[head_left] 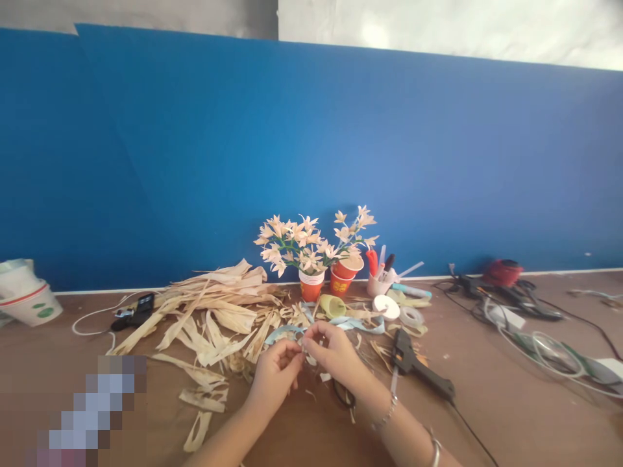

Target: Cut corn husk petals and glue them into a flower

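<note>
My left hand [278, 371] and my right hand [331, 353] meet above the table, fingertips pinched close together. Whatever sits between the fingers is too small to make out. Just beyond them lie pale blue ribbon strips [357, 323] and dried husk scraps [265, 327]. Further back, cream paper-like flowers [302, 243] on green stems stand in red and white paper cups [311, 287]. A black glue gun [419, 370] lies to the right of my right forearm, its cord running toward the front edge.
Dried husks [228, 301] are heaped at left, near a black device [141, 311] with a white cable. Stacked bowls [32, 301] stand far left. Right of the cups are a pen holder [378, 285] and a tape roll [411, 316]. Tangled cables and a red object [503, 272] lie right. A blue panel [195, 162] rises behind.
</note>
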